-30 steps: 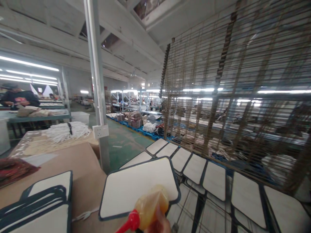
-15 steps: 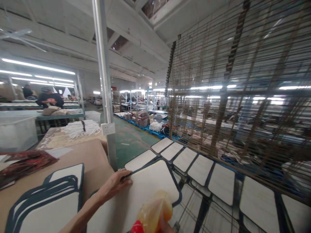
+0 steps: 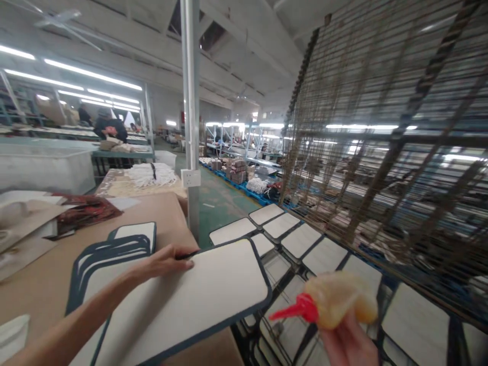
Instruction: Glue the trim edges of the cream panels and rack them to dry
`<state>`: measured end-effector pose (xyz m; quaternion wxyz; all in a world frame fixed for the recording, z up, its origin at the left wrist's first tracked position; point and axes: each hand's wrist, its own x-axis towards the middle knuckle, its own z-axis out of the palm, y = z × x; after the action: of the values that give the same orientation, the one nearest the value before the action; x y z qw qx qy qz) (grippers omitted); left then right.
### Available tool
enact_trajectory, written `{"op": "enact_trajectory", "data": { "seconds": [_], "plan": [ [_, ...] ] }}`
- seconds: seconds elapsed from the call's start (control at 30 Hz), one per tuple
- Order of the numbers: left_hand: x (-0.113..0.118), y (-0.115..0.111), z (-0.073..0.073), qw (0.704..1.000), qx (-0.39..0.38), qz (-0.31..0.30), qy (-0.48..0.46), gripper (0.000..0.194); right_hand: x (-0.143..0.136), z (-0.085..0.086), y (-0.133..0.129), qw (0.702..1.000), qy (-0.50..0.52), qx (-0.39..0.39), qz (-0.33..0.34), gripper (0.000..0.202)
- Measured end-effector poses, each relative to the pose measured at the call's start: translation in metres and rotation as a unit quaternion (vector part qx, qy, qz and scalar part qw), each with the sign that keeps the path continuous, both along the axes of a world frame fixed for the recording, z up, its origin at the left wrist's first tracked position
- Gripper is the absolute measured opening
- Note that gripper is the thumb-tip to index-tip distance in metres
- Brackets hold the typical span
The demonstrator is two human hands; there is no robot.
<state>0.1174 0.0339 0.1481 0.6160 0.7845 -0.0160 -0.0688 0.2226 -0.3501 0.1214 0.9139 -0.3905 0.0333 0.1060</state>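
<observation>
Though blurry, yellowish bottle [image 3: 339, 297], apparently translucent.

Stretches a long, bare, slender left forearm [image 3: 102, 305] diagonally up from the lower left, with the wrist [image 3: 147, 268] nearly straight. Pinches with the bare, thin-fingered left grip [image 3: 170, 259], pointing the thumb [image 3: 187, 264] rightward. Holds the bare, upward-pointing right grip [image 3: 348, 340] well apart at lower right, with digits closed and fingertips partly hidden, cut off below.
</observation>
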Motion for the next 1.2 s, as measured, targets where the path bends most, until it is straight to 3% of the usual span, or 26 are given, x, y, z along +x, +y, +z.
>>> {"op": "enact_trajectory", "data": {
  "seconds": [0.07,0.13,0.2,0.33,0.67,1.0,1.2],
  "plan": [
    [-0.011,-0.007,0.009,0.999,-0.025,-0.02,0.021,0.046,0.011,0.028,0.002,0.996,-0.048,-0.012,-0.071,0.06],
    [-0.021,-0.013,0.02,0.998,-0.038,-0.036,0.041,0.044,0.018,0.046,0.006,0.992,-0.095,-0.024,-0.077,0.068],
    [-0.028,-0.016,0.03,0.996,-0.042,-0.049,0.058,0.043,0.022,0.054,0.01,0.99,-0.126,-0.038,-0.048,0.071],
    [-0.037,-0.015,0.038,0.996,-0.03,-0.05,0.064,0.041,0.027,0.051,0.012,0.985,-0.165,-0.057,-0.002,0.072],
    [-0.045,-0.012,0.04,0.999,-0.021,-0.018,0.046,0.034,0.02,0.053,0.007,0.976,-0.182,-0.111,0.039,0.08],
    [-0.048,-0.011,0.032,0.996,-0.072,0.021,0.058,0.04,0.01,0.05,0.008,0.98,-0.171,-0.099,-0.004,0.082],
    [-0.05,-0.014,0.024,0.989,-0.131,0.028,0.062,0.041,0.008,0.037,0.001,0.978,-0.188,-0.076,-0.052,0.074]
  ]
}}
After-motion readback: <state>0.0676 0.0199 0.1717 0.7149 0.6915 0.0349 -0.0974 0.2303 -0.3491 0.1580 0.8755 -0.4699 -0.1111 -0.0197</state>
